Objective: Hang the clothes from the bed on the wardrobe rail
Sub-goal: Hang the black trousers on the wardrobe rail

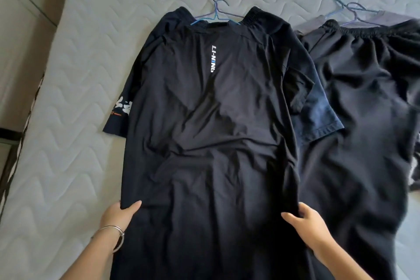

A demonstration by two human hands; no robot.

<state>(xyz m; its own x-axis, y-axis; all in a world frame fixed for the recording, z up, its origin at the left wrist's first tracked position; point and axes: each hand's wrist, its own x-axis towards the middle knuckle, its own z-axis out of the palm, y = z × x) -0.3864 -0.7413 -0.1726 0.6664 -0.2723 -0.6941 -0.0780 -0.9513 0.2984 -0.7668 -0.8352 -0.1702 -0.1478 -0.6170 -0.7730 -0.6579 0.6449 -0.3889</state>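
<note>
A dark navy T-shirt (211,116) with white lettering lies flat on the quilted bed (75,75), on top of other dark clothes. Blue wire hangers (217,12) stick out above its collar. My left hand (120,213) grips the shirt's lower left hem corner, thumb on top of the cloth. My right hand (304,223) grips the lower right hem the same way. A second pile of black clothes (363,98) lies to the right, with more hangers (347,8) at its top.
The bed's left edge (34,107) runs diagonally, with a beige tiled floor (20,29) beyond it. A silver bangle (116,234) sits on my left wrist. Bare mattress lies left of and above the clothes.
</note>
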